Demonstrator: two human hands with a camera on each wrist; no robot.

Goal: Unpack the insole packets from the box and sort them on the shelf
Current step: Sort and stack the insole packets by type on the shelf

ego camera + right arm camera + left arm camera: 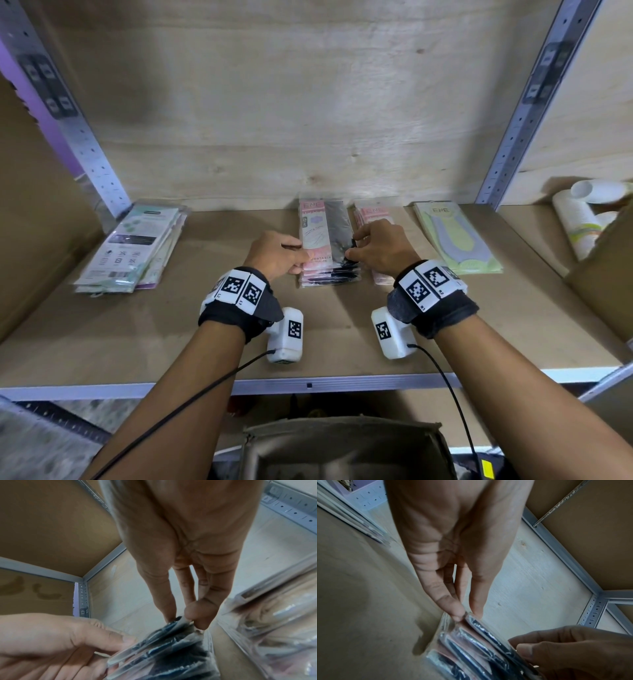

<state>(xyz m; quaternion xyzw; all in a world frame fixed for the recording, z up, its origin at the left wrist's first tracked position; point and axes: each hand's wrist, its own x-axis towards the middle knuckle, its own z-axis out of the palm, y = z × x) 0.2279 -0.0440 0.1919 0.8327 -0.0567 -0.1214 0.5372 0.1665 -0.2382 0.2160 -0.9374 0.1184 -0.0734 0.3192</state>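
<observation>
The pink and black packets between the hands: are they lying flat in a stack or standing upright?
Flat in a stack. The packets lie on the shelf, edges layered; left hand and right hand pinch the top one's sides.

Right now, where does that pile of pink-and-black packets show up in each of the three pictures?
Head: the pink-and-black packet stack lies mid-shelf, between the left hand and right hand.
Left wrist: bottom centre, packet edges fanned.
Right wrist: bottom centre, dark edges.
Shared landmark: both hands pinching the top packet's sides.

Black wristbands (236, 317) (white coded tags)
</observation>
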